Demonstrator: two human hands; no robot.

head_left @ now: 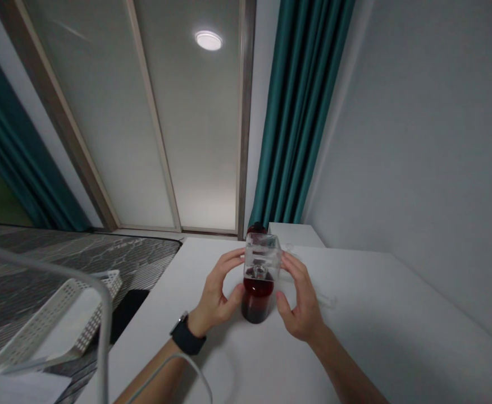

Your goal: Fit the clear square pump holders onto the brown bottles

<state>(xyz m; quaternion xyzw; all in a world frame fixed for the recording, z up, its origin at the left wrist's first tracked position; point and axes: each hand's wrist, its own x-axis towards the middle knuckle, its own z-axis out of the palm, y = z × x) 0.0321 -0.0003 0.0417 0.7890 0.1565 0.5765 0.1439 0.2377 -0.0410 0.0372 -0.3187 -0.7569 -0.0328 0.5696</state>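
My left hand (221, 294) and my right hand (303, 297) hold a clear, boxy plastic container (263, 247) between them, fingertips on its opposite sides. Both thumbs point inward, lower down. Just under and partly behind the container, a dark red bottle (255, 307) stands upright on the white table (246, 370). Its upper part shows through the clear plastic; whether it sits inside the container I cannot tell. Behind the container, the dark top of another reddish object (256, 228) peeks out. A dark watch (188, 336) is on my left wrist.
A thin clear item (326, 300) lies right of my right hand. On the left are a white perforated basket (39, 336), a black flat object (130, 314) and a grey cable (105, 336) close to the camera. A white box-like block (296, 234) stands behind the table, near teal curtains (296, 123).
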